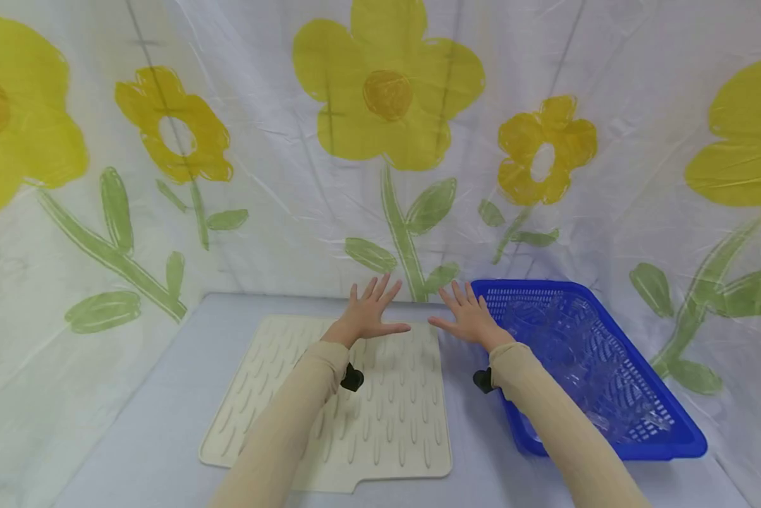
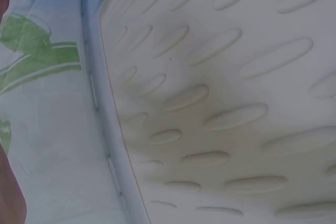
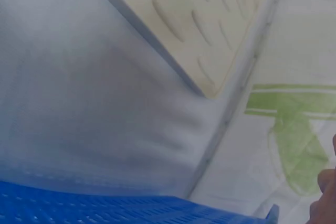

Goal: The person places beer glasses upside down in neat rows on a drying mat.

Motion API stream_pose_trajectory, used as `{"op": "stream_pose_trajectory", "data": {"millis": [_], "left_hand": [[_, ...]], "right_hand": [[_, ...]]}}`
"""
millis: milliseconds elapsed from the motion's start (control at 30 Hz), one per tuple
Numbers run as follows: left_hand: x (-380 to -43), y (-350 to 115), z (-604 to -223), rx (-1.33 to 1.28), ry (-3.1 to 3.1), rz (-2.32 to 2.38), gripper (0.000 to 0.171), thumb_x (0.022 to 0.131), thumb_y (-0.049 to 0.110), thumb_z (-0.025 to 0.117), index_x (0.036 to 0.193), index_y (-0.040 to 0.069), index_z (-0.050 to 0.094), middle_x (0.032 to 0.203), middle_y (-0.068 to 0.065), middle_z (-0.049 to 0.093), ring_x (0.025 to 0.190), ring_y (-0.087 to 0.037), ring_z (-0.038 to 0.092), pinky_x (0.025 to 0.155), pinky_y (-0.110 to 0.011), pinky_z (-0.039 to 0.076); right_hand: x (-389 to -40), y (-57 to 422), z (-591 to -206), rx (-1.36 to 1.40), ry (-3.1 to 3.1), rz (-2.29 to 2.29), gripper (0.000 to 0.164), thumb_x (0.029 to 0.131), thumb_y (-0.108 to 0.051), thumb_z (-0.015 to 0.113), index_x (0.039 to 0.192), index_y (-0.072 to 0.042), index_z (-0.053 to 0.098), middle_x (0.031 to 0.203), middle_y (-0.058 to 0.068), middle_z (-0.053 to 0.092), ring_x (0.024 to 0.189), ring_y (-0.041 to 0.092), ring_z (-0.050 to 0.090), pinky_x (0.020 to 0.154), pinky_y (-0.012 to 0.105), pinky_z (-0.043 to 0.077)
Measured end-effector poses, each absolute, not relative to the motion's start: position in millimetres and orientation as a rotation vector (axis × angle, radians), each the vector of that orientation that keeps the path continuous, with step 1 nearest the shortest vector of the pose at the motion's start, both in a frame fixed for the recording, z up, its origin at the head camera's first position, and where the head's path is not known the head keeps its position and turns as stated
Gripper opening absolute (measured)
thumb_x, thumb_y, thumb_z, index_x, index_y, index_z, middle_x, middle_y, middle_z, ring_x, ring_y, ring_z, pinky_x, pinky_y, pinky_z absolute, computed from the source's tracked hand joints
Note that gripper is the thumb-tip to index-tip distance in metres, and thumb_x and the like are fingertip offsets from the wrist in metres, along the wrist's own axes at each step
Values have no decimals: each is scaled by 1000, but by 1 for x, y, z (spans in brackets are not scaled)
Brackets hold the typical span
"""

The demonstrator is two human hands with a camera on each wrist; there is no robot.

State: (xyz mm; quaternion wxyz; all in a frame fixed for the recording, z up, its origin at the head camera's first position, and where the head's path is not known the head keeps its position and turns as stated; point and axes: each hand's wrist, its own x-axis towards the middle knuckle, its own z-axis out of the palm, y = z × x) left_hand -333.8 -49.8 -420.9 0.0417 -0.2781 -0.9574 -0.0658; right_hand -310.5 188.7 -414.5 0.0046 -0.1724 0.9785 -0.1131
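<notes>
Hands (image 1: 369,315) (image 1: 469,319) splayed, grasping nothing, left sleeve (image 1: 278,430) partly hiding mat (image 1: 408,395), clear items (image 1: 564,346) in basket (image 1: 662,450) indistinct

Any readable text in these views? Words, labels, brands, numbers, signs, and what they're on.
None readable in any view.
Cream mat: raised ridges, no lettering visible.
Blue basket: none visible.
Clear items inside it: too indistinct to tell.
Backdrop sheet: flower drawings only.

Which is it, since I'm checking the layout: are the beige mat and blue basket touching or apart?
Apart. The head view shows a strip of pale table surface between the beige mat and the blue basket.
</notes>
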Motion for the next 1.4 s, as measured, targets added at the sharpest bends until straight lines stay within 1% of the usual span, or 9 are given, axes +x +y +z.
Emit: {"op": "stream_pose_trajectory", "data": {"millis": [233,333,467,600,767,833,1167,1233,1400], "left_hand": [[-326,-45,-423,-927,-2907,-212,88,81,63,46,145,18,5,148,-10,4,132,-31,7,97,-61,9],[-322,-47,-418,-952,-2908,-326,90,81,60,49,145,16,5,148,-11,7,132,-31,8,98,-60,8],[-317,-54,-409,-950,-2906,-563,95,77,57,58,145,13,7,147,-11,11,132,-27,10,101,-54,9],[-315,-57,-406,-964,-2866,-698,97,74,56,62,144,10,13,145,-11,17,131,-25,17,102,-49,16],[-312,-56,-407,-1041,-2847,-751,98,71,57,65,142,6,21,142,-11,27,126,-26,29,99,-40,28],[-312,-55,-409,-1045,-2879,-748,98,70,57,66,142,6,23,141,-10,30,124,-26,32,98,-38,30],[-308,-72,-427,-924,-2998,-770,98,68,59,67,142,10,25,141,-9,30,125,-27,31,98,-41,29],[-308,-79,-429,-913,-2992,-790,95,69,57,66,142,11,26,141,-8,30,125,-27,31,98,-41,29],[-315,-101,-433,-960,-2960,-739,79,77,48,64,138,8,34,138,-11,35,124,-28,32,99,-41,28]], "right_hand": [[-305,195,-421,-520,3061,-355,82,86,-62,36,144,-9,13,145,22,2,128,42,-7,97,62,3],[-304,195,-415,-536,3078,-359,81,86,-62,34,144,-8,14,145,24,3,128,42,-5,97,62,5],[-300,191,-400,-584,3088,-458,78,88,-56,39,143,-6,16,144,25,7,129,43,-1,97,61,9],[-292,188,-388,-580,3057,-622,81,87,-54,45,142,-2,16,144,24,10,129,40,7,98,57,14],[-281,189,-385,-530,3021,-763,90,82,-56,52,140,4,19,141,24,21,127,39,19,98,53,21],[-276,190,-384,-523,3020,-817,90,80,-55,55,139,5,21,139,25,24,126,39,22,98,53,22],[-258,188,-382,-567,3011,-955,88,78,-53,60,138,2,27,139,21,28,126,37,25,98,52,24],[-254,189,-381,-597,3021,-955,86,79,-52,60,138,2,27,139,21,29,125,37,25,97,52,24],[-244,194,-376,-610,3017,-973,84,80,-51,60,139,-2,27,140,18,29,126,35,25,98,52,24]]}}
